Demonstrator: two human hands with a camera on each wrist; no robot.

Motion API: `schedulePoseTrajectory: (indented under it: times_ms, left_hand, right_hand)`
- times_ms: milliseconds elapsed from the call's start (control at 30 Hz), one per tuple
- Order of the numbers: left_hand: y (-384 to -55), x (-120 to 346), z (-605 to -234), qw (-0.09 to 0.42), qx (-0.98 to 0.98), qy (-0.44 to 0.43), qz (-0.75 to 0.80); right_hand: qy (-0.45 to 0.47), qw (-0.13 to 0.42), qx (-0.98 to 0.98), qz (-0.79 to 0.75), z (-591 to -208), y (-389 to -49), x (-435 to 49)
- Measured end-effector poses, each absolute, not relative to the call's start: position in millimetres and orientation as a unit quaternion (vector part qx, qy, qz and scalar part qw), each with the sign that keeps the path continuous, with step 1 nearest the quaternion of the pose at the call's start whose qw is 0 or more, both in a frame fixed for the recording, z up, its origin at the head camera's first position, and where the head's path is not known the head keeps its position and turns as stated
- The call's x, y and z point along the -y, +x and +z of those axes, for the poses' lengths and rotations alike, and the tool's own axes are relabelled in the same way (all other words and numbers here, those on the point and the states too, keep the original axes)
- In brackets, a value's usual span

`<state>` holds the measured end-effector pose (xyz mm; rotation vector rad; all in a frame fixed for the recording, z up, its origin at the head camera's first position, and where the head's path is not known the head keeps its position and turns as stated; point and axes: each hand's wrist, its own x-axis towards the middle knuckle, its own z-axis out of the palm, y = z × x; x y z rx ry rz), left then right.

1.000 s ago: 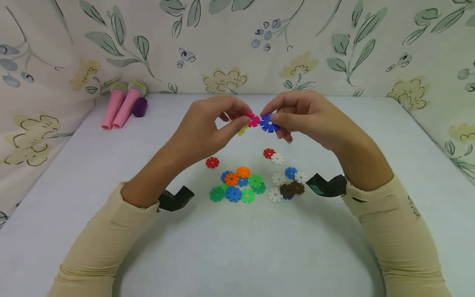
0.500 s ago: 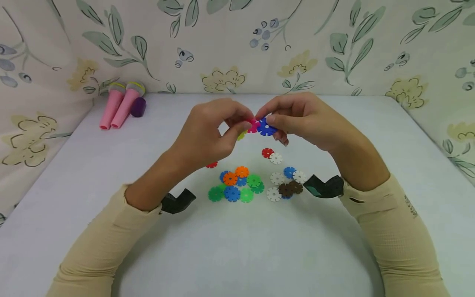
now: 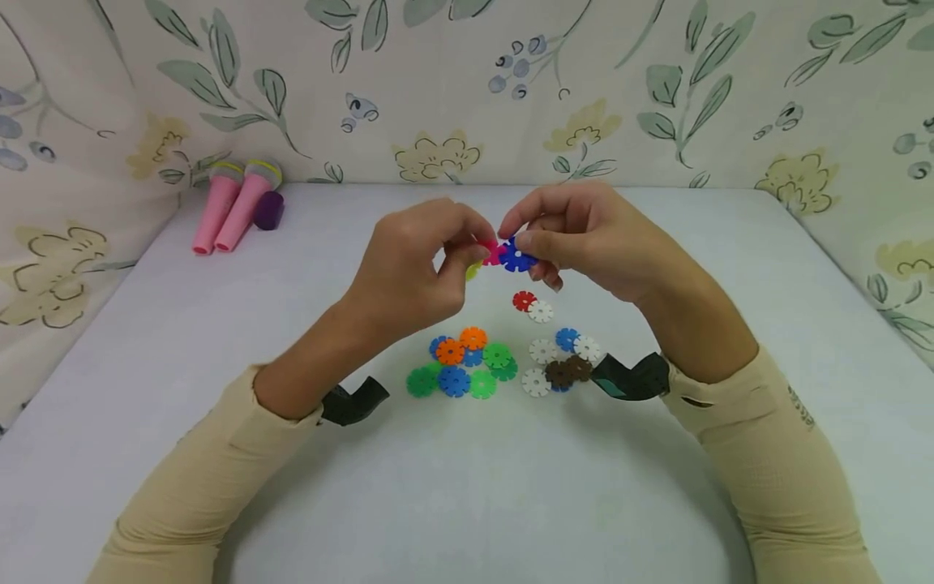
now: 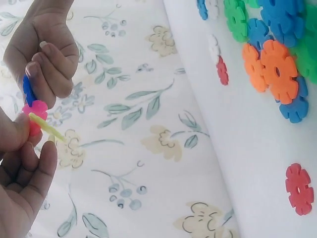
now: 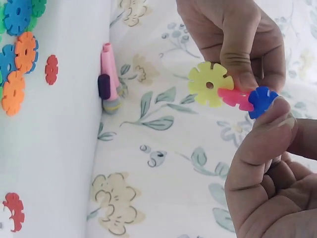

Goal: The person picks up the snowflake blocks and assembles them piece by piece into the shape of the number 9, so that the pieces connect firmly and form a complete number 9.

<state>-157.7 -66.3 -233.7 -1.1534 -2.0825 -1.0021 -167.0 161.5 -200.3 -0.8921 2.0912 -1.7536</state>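
One yellow disc (image 5: 203, 86), one pink (image 5: 236, 98), one dark blue (image 5: 259, 101), two red (image 3: 521, 298), two orange (image 3: 450, 353), two brown (image 3: 559, 375), four white (image 3: 538, 349), five light blue (image 3: 453, 384), at least five green (image 3: 482, 385); two hands (image 3: 412, 264), two microphones (image 3: 244, 212), one purple piece (image 3: 269, 211).

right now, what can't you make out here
Head view: most of the yellow slotted disc, behind the left hand.
Right wrist view: part of the dark-blue slotted disc, under the right hand.
Right wrist view: a white slotted disc, cut by the left edge.
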Motion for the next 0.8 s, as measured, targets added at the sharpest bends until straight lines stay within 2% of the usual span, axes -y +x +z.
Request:
schedulePoseTrajectory:
  times_ms: [267, 433, 567, 800]
  left_hand:
    - [-156.7, 62.4, -237.9, 0.291, 0.767, -0.429, -0.379]
    - [-158.1, 65.3, -234.5, 0.277, 0.777, -0.426, -0.371]
    - [-156.9, 70.9, -226.3, 0.23, 0.802, -0.419, -0.358]
    - [-156.2, 79.1, -212.2, 0.083, 0.856, -0.372, -0.348]
  right_hand:
    - [-0.287, 0.17, -0.705, -0.627, -203.0, -168.8, -159.6]
    - [-0.274, 0.171, -0.707, -0.629, -205.3, -172.3, -158.1]
    - [-0.278, 0.167, -0.708, -0.627, -209.9, -175.2, -155.3]
    - [-0.306, 0.155, -0.702, -0.624, -216.2, -175.6, -148.7]
